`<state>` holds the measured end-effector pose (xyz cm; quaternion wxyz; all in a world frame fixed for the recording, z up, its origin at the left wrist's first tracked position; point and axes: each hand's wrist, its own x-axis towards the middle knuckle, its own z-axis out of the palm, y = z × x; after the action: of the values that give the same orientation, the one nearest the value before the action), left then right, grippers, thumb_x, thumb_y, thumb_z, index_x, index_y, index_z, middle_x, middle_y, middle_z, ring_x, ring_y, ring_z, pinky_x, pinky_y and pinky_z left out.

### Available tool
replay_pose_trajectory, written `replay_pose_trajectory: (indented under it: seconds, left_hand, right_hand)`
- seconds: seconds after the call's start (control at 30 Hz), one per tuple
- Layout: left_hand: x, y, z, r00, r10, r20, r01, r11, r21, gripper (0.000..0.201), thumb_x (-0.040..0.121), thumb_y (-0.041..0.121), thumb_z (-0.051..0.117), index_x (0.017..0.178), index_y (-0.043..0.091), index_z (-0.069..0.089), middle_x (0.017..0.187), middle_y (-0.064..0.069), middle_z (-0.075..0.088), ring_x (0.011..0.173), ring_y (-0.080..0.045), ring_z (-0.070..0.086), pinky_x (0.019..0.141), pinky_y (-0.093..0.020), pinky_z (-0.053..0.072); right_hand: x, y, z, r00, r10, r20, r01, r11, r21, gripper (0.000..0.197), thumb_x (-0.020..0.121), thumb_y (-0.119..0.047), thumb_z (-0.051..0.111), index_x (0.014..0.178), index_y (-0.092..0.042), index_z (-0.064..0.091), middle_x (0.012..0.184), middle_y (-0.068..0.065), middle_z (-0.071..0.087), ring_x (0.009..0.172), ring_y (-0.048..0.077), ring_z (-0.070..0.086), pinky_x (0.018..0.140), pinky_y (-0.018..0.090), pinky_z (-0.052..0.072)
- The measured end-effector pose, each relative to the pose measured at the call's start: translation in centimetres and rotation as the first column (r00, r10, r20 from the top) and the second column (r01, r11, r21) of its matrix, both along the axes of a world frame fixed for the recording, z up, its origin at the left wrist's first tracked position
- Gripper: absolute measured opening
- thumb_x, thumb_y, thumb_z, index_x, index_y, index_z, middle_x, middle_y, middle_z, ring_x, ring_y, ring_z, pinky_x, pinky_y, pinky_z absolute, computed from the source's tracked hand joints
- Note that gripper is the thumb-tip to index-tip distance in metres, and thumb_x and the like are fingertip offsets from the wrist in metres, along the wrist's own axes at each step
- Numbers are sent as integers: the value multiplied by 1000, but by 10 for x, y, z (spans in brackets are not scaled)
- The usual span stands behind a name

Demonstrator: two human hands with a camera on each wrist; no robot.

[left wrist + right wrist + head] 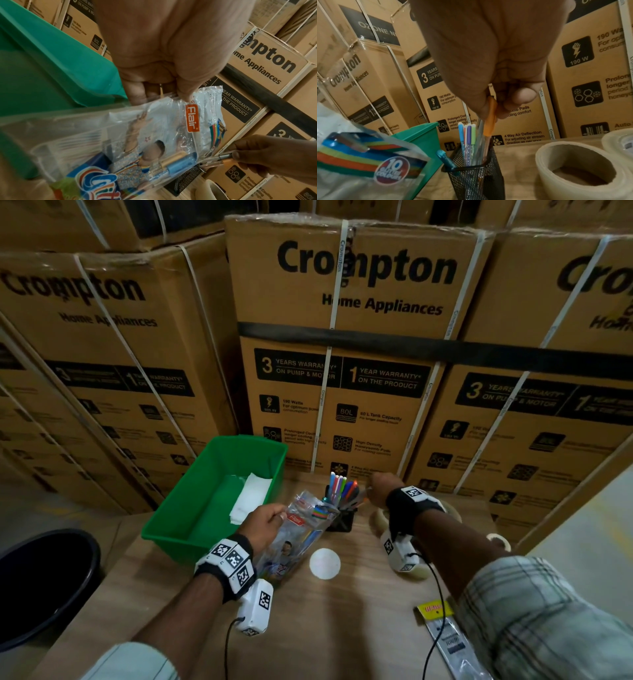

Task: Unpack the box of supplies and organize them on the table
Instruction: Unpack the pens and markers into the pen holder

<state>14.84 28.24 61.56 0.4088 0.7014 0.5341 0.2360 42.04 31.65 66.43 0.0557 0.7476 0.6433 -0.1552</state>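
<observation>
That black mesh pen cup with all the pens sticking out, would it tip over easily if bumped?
Probably fairly easily. The pen cup looks tall, narrow and light, being open mesh. The pens rise well above its rim, which likely raises its balance point. The right hand grips pens from above, so a sideways tug might topple it.

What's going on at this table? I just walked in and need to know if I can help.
A person is moving pens from a pack into a holder. The left hand holds the clear Flair pen pack by its top edge, beside the green bin. The right hand grips a couple of pens, lowering them into the black mesh pen holder, which already has several pens. Tape rolls sit on the table to the right.
</observation>
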Motion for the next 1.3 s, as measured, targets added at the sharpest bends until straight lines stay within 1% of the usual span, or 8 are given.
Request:
replay_pose_trajectory:
  seconds: [0.2,0.33,0.57,0.7,0.87,0.97,1.1,1.3]
  left_hand:
    - [2,-1,2,1000,-5,11,5,1000,-6,23,99,5,42,102,8,64,96,-4,64,91,-15,57,82,-24,42]
    - [8,1,-1,1000,-3,-9,3,1000,-2,21,98,7,44,102,8,65,93,-2,63,89,-15,56,80,-23,40]
    - [18,4,8,999,-21,-24,22,999,25,22,97,8,46,93,17,66,92,-3,66,93,-18,59,87,-29,44]
    - [24,1,22,999,-24,-45,27,998,54,23,97,8,46,102,10,68,97,-2,67,96,-18,60,89,-28,45]
    - [34,7,54,980,-35,-195,66,986,155,22,97,15,48,104,14,69,103,-6,70,100,-23,62,91,-35,49]
    - [46,15,87,953,-42,-301,120,962,246,23,98,20,47,107,19,69,105,-1,70,97,-20,62,88,-35,50]
    - [71,20,115,880,-112,-462,236,947,220,24,99,21,46,109,21,68,104,0,70,88,-16,61,78,-31,50]
    - [81,18,112,811,-138,-568,289,940,184,22,97,22,48,106,25,68,106,0,71,93,-20,64,88,-41,54]
  right_hand:
    - [-5,-4,-8,999,49,15,-50,997,64,26,94,-24,50,118,-16,57,117,11,57,104,28,58,85,38,52]
    - [-24,-11,1,953,260,-158,-217,944,248,17,89,-6,51,99,-11,63,100,8,65,89,24,60,71,32,48]
    - [-46,-29,5,824,501,-264,-493,864,100,29,89,1,44,105,-7,68,110,11,66,94,24,57,74,23,37]
    - [-42,-33,6,833,501,-237,-477,865,153,25,88,-2,48,103,-8,67,107,12,67,87,21,54,71,21,33]
    - [-45,-34,11,886,405,-226,-367,910,194,16,89,-17,50,76,-10,57,87,17,64,72,22,50,63,26,35]
    - [-36,-36,15,863,288,-414,-210,952,225,23,93,-15,47,91,2,63,95,17,66,80,27,58,70,32,46]
    - [-29,-41,9,784,187,-592,-87,977,193,18,90,-14,57,103,-6,66,103,11,69,96,29,65,87,48,54]
    - [-26,-51,8,791,151,-593,-79,986,146,27,84,-15,66,110,-17,64,105,2,69,96,20,64,87,39,54]
